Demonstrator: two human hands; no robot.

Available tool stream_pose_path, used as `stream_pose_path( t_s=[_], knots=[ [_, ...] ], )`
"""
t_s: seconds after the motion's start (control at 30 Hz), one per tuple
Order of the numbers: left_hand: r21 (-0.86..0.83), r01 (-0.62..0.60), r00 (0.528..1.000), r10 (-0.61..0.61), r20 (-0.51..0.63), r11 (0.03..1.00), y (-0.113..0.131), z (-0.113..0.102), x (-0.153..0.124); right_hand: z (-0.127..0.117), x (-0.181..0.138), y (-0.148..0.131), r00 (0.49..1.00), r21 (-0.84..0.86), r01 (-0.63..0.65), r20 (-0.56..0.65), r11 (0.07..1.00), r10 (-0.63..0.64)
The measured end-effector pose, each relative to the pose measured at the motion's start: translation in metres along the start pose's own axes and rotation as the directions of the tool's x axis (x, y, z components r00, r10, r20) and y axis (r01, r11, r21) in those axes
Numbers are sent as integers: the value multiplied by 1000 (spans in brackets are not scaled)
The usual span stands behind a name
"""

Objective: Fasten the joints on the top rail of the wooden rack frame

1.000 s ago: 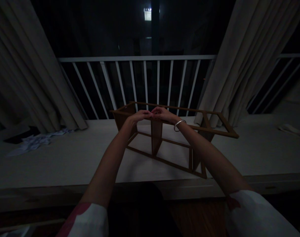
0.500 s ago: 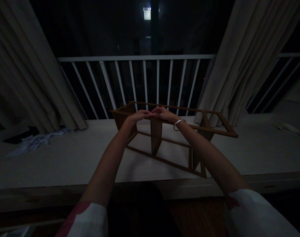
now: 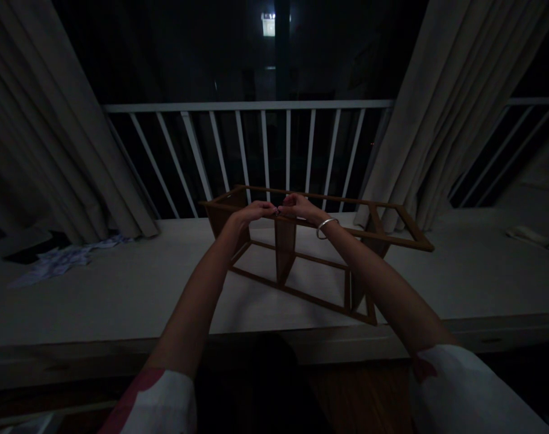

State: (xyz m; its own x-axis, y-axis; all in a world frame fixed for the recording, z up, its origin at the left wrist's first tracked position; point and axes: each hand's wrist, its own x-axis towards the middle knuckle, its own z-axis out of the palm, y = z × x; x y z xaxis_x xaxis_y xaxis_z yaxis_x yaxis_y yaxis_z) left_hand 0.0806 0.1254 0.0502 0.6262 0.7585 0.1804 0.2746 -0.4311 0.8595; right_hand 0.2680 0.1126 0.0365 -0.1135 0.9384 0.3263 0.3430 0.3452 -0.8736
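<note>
A brown wooden shelf frame (image 3: 319, 302) lies on its side on the white ledge, with its inner shelf boards standing upright. At its upper front rail, my left hand (image 3: 258, 210) and my right hand (image 3: 298, 207) meet with fingertips nearly touching. Both hands are closed in a pinch at the spot where a middle shelf board (image 3: 285, 247) joins the rail. Whatever sits between the fingertips is too small and dark to make out. A silver bangle (image 3: 327, 226) circles my right wrist.
Behind the frame runs a white railing (image 3: 251, 106) before a dark window. Curtains (image 3: 82, 138) hang on both sides. Papers (image 3: 61, 259) lie at the left of the white ledge (image 3: 134, 301), and a pale item (image 3: 530, 236) lies at the far right.
The fingers of my right hand have shifted slightly at the rail. The shelf frame and my left hand stay in nearly the same place.
</note>
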Motion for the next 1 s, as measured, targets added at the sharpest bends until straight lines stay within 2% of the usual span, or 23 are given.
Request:
stream_pose_path(
  t_s=[0.13,0.3,0.47,0.73,1.0],
  knots=[
    [-24,-15,1000,16,17,1000,0,1,0,1,4,3,998,7,29,-49,1000,-29],
    [-18,-35,999,35,17,999,-1,1,0,0,5,2,996,0,91,14,996,-91],
    [14,-33,999,33,8,999,-2,0,0,0,1,-2,997,-4,78,17,997,-77],
    [47,-9,1000,10,-11,999,0,0,0,-1,-8,-11,983,-32,116,148,993,-110],
    [81,-9,1000,11,-21,997,-7,-2,3,0,-12,-16,982,-73,121,155,990,-109]
  ],
)
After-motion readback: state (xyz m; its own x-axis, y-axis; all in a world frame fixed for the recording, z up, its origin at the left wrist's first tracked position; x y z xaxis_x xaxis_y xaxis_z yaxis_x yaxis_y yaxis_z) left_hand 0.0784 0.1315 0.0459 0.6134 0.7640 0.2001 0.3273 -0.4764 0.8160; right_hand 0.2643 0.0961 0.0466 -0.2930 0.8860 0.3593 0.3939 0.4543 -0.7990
